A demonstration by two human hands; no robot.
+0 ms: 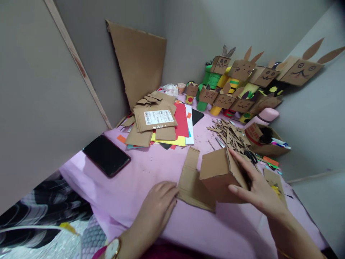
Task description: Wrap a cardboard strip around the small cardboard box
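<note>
My right hand [256, 189] wraps its fingers around the half-folded cardboard box [219, 172] near the surface's front edge, apparently steadying it; my left hand [156, 208] lies flat, fingers spread, pinning its flap [190, 176].

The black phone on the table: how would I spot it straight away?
Start at the pink table and look to its left edge, by the grey wall panel. The black phone lies flat there, left of the cardboard and coloured paper pile. It is the only dark, glossy slab among matte scraps.
</note>
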